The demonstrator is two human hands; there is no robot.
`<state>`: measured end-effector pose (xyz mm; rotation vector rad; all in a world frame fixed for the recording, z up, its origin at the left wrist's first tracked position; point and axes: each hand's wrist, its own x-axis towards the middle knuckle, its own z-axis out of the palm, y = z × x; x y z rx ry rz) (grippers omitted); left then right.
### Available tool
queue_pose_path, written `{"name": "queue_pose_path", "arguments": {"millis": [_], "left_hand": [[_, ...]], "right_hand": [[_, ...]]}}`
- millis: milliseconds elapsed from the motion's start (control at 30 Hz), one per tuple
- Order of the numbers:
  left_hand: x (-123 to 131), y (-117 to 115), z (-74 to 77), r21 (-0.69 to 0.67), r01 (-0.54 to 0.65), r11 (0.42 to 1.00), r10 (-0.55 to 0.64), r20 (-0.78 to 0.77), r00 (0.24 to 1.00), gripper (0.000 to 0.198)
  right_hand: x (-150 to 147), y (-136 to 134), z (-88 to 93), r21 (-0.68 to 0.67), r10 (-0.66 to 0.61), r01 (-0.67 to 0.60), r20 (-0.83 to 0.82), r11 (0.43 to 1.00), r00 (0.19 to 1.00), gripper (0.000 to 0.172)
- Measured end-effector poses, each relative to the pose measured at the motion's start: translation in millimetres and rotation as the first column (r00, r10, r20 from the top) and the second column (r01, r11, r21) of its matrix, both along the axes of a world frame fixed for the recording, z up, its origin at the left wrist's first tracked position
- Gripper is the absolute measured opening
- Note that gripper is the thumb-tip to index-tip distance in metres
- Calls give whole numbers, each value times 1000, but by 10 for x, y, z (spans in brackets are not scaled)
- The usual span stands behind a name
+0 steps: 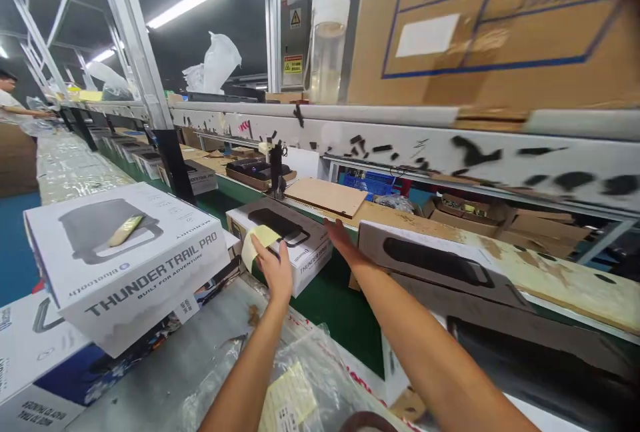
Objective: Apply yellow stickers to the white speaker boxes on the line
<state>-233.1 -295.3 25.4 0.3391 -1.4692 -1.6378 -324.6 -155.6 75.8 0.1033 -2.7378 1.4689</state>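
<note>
Head view: sticker going onto a speaker box on the belt.
Head view: my left hand (277,271) is pinching a yellow label (257,243) between thumb and fingertips, holding it at the near edge of the white box (295,245) on the green conveyor (330,302), so it's lining up with the top face. My right hand (339,235) is lying open and flat against the box's right edge, gripping nothing, likely bracing it. A box already carrying a label (125,265) is sitting stacked to my left, off the belt.
</note>
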Motion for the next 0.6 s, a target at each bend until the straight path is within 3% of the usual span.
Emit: {"name": "queue_pose_path", "arguments": {"millis": [100,200,300,400,500,600], "left_hand": [[-199,-120,-143,74,-25,997,20,60,998,62],[-252,-257,-89,191,1,982,-13,62,998,68],[-138,-384,179,340,70,938,-77,8,997,73],[134,-412,495,470,162,868,-149,-65,987,74],[524,-252,741,528,262,807,-217,-147,965,65],[1002,89,969,517,356,778,-271,-235,933,50]], "right_hand": [[-95,-105,-198,-6,-71,72,77,997,994,30],[-41,-183,-144,-40,-114,117,76,992,991,32],[123,-269,145,-108,-118,117,0,987,993,38],[427,-280,504,-192,-136,119,-75,974,988,31],[845,-120,777,-304,-165,104,-180,947,970,22],[1338,217,939,-405,-237,119,-253,906,938,24]]}}
